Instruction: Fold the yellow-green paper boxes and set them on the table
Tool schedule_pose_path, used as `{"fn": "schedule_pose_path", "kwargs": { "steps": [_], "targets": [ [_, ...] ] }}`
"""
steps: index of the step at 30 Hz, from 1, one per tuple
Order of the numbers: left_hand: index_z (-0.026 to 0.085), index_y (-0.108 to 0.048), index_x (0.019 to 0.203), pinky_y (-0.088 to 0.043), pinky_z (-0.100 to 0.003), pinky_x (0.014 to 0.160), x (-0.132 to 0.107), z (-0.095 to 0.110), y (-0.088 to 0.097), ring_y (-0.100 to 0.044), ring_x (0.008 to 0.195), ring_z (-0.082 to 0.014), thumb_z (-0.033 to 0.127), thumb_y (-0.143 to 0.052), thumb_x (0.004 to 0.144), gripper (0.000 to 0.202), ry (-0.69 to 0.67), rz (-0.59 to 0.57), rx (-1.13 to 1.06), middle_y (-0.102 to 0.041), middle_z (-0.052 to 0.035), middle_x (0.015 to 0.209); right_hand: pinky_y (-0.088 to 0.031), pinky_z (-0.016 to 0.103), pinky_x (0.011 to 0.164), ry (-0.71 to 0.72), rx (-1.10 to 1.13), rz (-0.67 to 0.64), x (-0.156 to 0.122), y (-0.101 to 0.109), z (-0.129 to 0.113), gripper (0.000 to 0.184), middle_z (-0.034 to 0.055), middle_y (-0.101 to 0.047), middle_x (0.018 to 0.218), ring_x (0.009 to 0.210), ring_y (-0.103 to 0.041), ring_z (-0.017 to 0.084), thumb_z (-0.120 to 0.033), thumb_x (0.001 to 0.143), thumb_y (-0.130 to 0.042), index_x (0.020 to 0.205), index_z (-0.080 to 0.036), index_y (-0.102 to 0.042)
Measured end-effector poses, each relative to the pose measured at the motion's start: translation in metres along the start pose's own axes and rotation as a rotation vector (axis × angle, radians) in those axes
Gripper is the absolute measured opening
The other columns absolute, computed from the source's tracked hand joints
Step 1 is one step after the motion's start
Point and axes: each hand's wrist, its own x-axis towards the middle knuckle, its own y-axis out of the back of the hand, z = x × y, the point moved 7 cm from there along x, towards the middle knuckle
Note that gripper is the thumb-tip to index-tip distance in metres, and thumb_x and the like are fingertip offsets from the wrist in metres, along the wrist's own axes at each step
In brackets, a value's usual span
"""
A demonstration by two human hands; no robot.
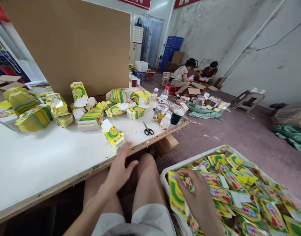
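My left hand (119, 170) is stretched over the table's front edge, thumb and fingers apart, with nothing in it. Its slightly blurred fingertips are close to a small stack of flat yellow-green cartons (113, 136); whether they touch it I cannot tell. Over the left end of a white tray (166, 180), my right hand (198, 196) is closed around a yellow-green printed carton (176, 193). Many similar cartons (235, 180) lie loosely heaped in that tray, beside my right knee.
Bundles of flat cartons (91, 118) line the back of the white table (54, 157) before a cardboard sheet (78, 42). Black-handled scissors (148, 131), a clear jar (160, 113), bottles and a dark cup (177, 117) stand at its right end. Two people (181, 77) sit farther back among boxes.
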Motion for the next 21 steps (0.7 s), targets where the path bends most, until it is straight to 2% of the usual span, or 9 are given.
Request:
{"fn": "schedule_pose_path", "kwargs": {
  "steps": [2, 3, 5, 7, 10, 13, 16, 18, 21],
  "targets": [
    [0.01, -0.035, 0.148, -0.012, -0.066, 0.12, 0.022, -0.028, 0.025, -0.018, 0.15, -0.0375, 0.029, -0.065, 0.085, 0.071, 0.0, 0.137, 0.123, -0.031, -0.0228, 0.158, -0.041, 0.053, 0.089, 0.013, -0.155, 0.093, 0.003, 0.019, 0.009, 0.029, 0.0099, -0.068, 0.091, 0.094, -0.059, 0.035, -0.049, 0.073, -0.062, 0.086, -0.024, -0.07],
    [0.007, -0.04, 0.144, -0.01, -0.071, 0.117, 0.03, -0.041, 0.034, -0.02, 0.148, -0.0417, 0.031, -0.068, 0.083, 0.071, -0.003, 0.177, 0.17, -0.035, -0.0262, 0.156, -0.042, 0.052, 0.088, 0.011, -0.152, 0.085, 0.002, 0.02, 0.012, 0.031, 0.0097, -0.068, 0.092, 0.094, -0.059, 0.035, -0.05, 0.073, -0.062, 0.087, -0.024, -0.07],
    [0.007, -0.059, 0.128, -0.024, -0.074, 0.112, 0.038, -0.06, 0.044, -0.045, 0.136, -0.0451, 0.03, -0.066, 0.084, 0.05, -0.036, 0.204, 0.235, -0.056, -0.0269, 0.14, -0.047, 0.044, 0.081, -0.008, -0.051, -0.029, 0.0, 0.006, 0.013, 0.03, 0.0083, -0.07, 0.09, 0.087, -0.062, 0.03, -0.05, 0.076, -0.062, 0.088, -0.024, -0.07],
    [0.012, -0.07, 0.112, -0.043, -0.069, 0.104, 0.033, -0.065, 0.048, -0.063, 0.118, -0.041, 0.027, -0.058, 0.09, 0.029, -0.093, 0.223, 0.276, -0.07, -0.0215, 0.122, -0.05, 0.038, 0.075, -0.049, 0.091, -0.164, -0.006, -0.021, 0.007, 0.03, 0.0069, -0.071, 0.085, 0.079, -0.063, 0.026, -0.05, 0.079, -0.061, 0.088, -0.022, -0.071],
    [0.018, -0.069, 0.114, -0.056, -0.054, 0.097, 0.008, -0.044, 0.049, -0.069, 0.111, -0.0318, 0.017, -0.047, 0.095, 0.03, -0.219, 0.261, 0.3, -0.074, -0.0148, 0.119, -0.05, 0.032, 0.069, -0.136, 0.337, -0.29, -0.015, -0.064, -0.012, 0.037, 0.0064, -0.072, 0.08, 0.073, -0.063, 0.022, -0.054, 0.084, -0.059, 0.086, -0.02, -0.072],
    [0.022, -0.062, 0.127, -0.057, -0.041, 0.101, -0.03, 0.001, 0.042, -0.065, 0.12, -0.0232, 0.008, -0.043, 0.095, 0.04, -0.421, 0.241, 0.264, -0.072, -0.0087, 0.125, -0.049, 0.029, 0.063, -0.238, 0.645, -0.322, -0.017, -0.092, -0.03, 0.05, 0.0069, -0.074, 0.078, 0.066, -0.06, 0.019, -0.062, 0.083, -0.06, 0.096, -0.017, -0.076],
    [0.022, -0.055, 0.137, -0.058, -0.036, 0.099, -0.065, 0.045, 0.021, -0.062, 0.124, -0.0222, 0.007, -0.045, 0.094, 0.046, -0.643, 0.078, 0.155, -0.073, -0.0082, 0.124, -0.048, 0.027, 0.059, -0.368, 0.857, -0.307, -0.017, -0.103, -0.034, 0.051, 0.0057, -0.074, 0.077, 0.063, -0.06, 0.017, -0.061, 0.074, -0.072, 0.099, -0.017, -0.076],
    [0.024, -0.057, 0.136, -0.054, -0.038, 0.104, -0.072, 0.051, 0.009, -0.056, 0.13, -0.0247, 0.007, -0.049, 0.093, 0.047, -0.526, -0.034, -0.025, -0.068, -0.01, 0.132, -0.051, 0.028, 0.066, -0.411, 0.938, -0.298, -0.018, -0.104, -0.031, 0.043, 0.0054, -0.076, 0.082, 0.07, -0.064, 0.019, -0.053, 0.068, -0.081, 0.094, -0.018, -0.076],
    [0.026, -0.056, 0.138, -0.044, -0.044, 0.112, -0.066, 0.027, 0.0, -0.048, 0.137, -0.0297, 0.023, -0.059, 0.093, 0.046, -0.075, 0.0, -0.502, -0.055, -0.0125, 0.146, -0.053, 0.031, 0.075, -0.404, 1.039, -0.311, -0.027, -0.107, -0.025, 0.04, 0.0037, -0.076, 0.08, 0.077, -0.068, 0.021, -0.045, 0.069, -0.083, 0.098, -0.021, -0.071]
  ]
}}
